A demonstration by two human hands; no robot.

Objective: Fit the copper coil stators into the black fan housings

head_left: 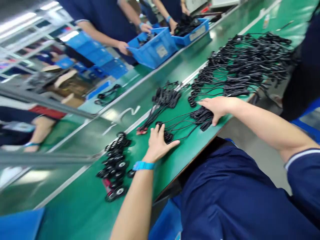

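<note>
My left hand [158, 143], a blue band at its wrist, rests with fingers spread over small black round parts [168, 137] at one end of some thin cables. Thumb stretched away from the fingers, my right hand [217, 106] lies over the coiled black cable bundle [206, 123] at the other end. The fingers of both hands are apart, and the hands partly cover these pieces. Thin black leads run between the two hands across the green table [186, 150]. Just beyond lies another cable bundle [167, 97] with reddish ends.
A long pile of black cables [245, 63] covers the table at the far right. Black round parts with silvery centres [116, 166] stand in rows at left. Across the metal-edged line, co-workers' hands touch blue bins [153, 48]. A grey rail [50, 158] crosses at left.
</note>
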